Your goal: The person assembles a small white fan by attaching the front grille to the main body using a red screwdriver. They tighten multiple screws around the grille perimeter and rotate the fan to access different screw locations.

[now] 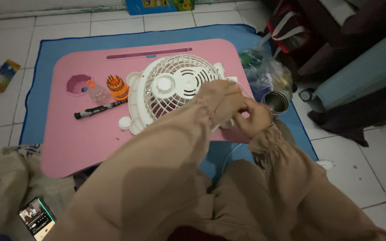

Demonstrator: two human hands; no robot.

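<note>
On the smooth pink tray (81, 143), hands (240, 109) grip a round, ribbed white plastic fan (175, 87).

You are in a home, seated on a white tiled floor (380, 147). A blue mat (50, 49) lies under a low pink lap table (81, 138), with bags (287, 27) near the mat's far right corner.

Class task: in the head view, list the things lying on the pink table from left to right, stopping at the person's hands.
Black pen → clear small bottle → orange bit holder → white fan → left hand → right hand.
</note>
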